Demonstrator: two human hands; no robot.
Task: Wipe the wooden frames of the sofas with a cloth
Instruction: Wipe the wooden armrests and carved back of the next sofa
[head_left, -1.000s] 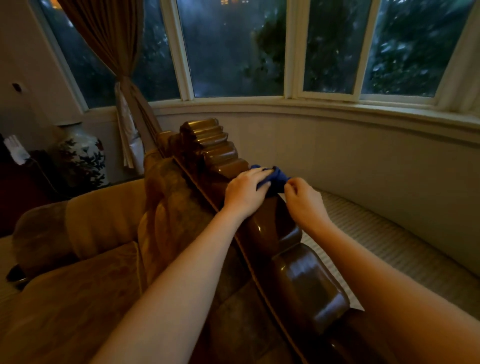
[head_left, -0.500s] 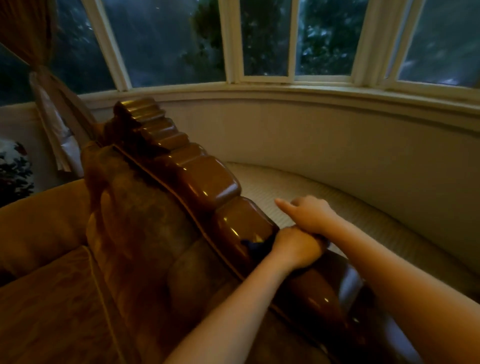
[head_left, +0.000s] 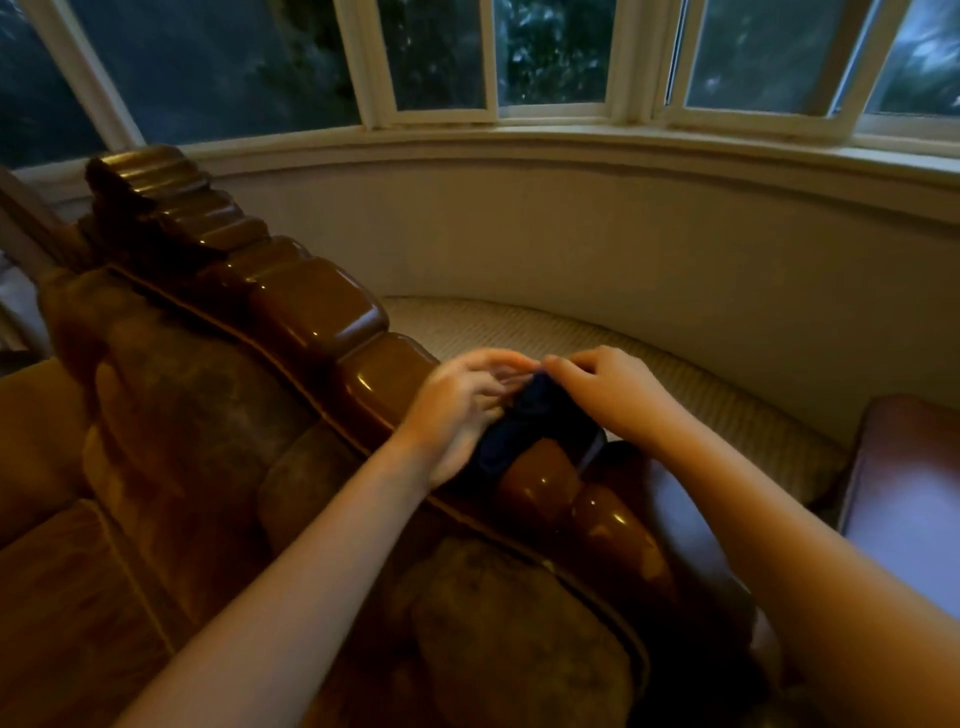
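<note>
Both hands' grip (head_left: 524, 387) pinches cloth (head_left: 540, 431) draped over frame (head_left: 322, 306).

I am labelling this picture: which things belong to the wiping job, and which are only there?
Belong to the job:
dark blue cloth
carved wooden sofa frame
left hand
right hand

Only there:
brown back cushions
bay window
striped window seat cushion
</note>
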